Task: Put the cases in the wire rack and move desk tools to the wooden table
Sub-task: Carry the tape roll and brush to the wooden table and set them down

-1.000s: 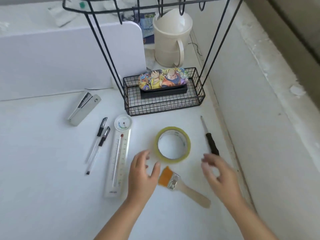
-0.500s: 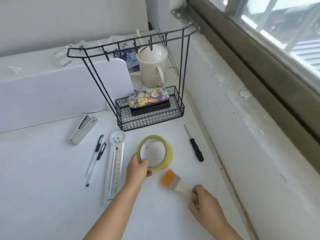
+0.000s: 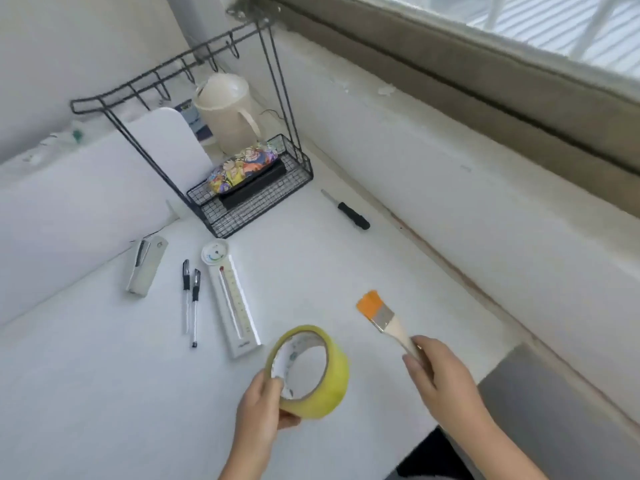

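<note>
The roll of yellow tape (image 3: pixel 308 370) is lifted off the white desk (image 3: pixel 86 393) and stands tilted on edge in the left hand (image 3: pixel 261 408), whose grip pinches the roll's lower rim with the thumb inside the core and the fingers curled under the outside. The left forearm comes up from the bottom edge of the view, wrist bent slightly toward the middle. To its right, the right hand (image 3: pixel 441 379) holds the paintbrush (image 3: pixel 386 318) by the end of its pale wooden handle, the grip closed around it with the fingers wrapped over the top; the orange bristles point up and away toward the far left, and the brush is clear of the desk. The two hands are apart, with bare desk between them. Still lying on the desk are a white thermometer (image 3: pixel 230 296), two pens (image 3: pixel 191 299) just beside it on its left, a stapler (image 3: pixel 145 265) farther left, and a screwdriver (image 3: pixel 346 210) with a black handle near the wall. At the back stands the black wire rack (image 3: pixel 252 195), and in its basket a colourful cartoon case (image 3: pixel 239 168) rests on top of a black case (image 3: pixel 254 188). A cream jug (image 3: pixel 227 112) stands behind the rack, under its row of hooks.
</note>
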Available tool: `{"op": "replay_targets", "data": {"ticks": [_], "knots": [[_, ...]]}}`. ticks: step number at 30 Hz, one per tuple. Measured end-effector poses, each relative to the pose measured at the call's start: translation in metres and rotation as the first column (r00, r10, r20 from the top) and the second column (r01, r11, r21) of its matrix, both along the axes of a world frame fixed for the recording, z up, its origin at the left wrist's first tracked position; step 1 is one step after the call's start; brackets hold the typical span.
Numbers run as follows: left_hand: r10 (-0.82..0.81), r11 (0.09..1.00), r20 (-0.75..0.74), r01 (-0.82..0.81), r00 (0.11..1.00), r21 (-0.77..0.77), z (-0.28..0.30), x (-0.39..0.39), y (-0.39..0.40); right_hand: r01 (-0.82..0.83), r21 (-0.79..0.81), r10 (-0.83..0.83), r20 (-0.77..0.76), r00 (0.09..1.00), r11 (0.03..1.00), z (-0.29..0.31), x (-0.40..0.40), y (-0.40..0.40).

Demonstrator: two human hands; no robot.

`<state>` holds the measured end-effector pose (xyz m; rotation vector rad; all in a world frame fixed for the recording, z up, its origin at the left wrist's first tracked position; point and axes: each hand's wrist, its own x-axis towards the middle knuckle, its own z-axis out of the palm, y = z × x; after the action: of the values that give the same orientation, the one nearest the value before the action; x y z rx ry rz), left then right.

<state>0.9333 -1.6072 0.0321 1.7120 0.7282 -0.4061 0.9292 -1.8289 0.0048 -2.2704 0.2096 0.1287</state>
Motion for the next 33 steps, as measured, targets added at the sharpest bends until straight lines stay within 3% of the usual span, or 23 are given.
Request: {"op": "replay_targets", "data": {"ticks": [4,9,12,15,18,21,25,27,33], "knots": [[-0.355,0.935,0.061,0.354,0.933,0.033,-0.005,-0.016,-0.030,0.375,0.028,-0.368,-0.129,0.921,0.927,-0.002,-0.116,0.001],[-0.738,0.673,0.034,0.739,0.674,-0.036,-0.011,-0.081,-0.104,0.724,0.044,-0.714,-0.137,0.687,0.689,0.009,-0.261,-0.007],[-0.912,0.403,0.069,0.914,0.405,-0.042,-0.008,-0.135,-0.158,0.897,0.079,-0.896,-0.070,0.439,0.434,0.011,-0.338,-0.010],[-0.981,0.150,0.117,0.988,0.153,-0.040,-0.004,-0.201,-0.202,0.987,0.087,-0.990,-0.034,0.139,0.136,0.010,-0.413,0.000],[-0.993,-0.062,0.106,0.996,-0.055,-0.063,-0.009,-0.281,-0.232,0.990,0.055,-0.991,-0.030,-0.130,-0.132,0.005,-0.494,0.018],[-0.979,-0.201,0.039,0.977,-0.198,-0.075,-0.016,-0.367,-0.254,0.931,0.082,-0.934,-0.058,-0.352,-0.356,0.000,-0.575,0.036],[-0.927,-0.373,0.067,0.923,-0.368,-0.098,-0.006,-0.478,-0.287,0.850,0.084,-0.853,-0.104,-0.511,-0.520,0.002,-0.662,0.042],[-0.894,-0.443,0.126,0.891,-0.431,-0.096,0.008,-0.527,-0.303,0.821,0.096,-0.826,-0.010,-0.564,-0.562,0.003,-0.696,0.042],[-0.838,-0.535,0.198,0.838,-0.509,-0.111,0.025,-0.618,-0.347,0.670,0.132,-0.657,0.130,-0.743,-0.731,0.000,-0.763,0.030]]}}
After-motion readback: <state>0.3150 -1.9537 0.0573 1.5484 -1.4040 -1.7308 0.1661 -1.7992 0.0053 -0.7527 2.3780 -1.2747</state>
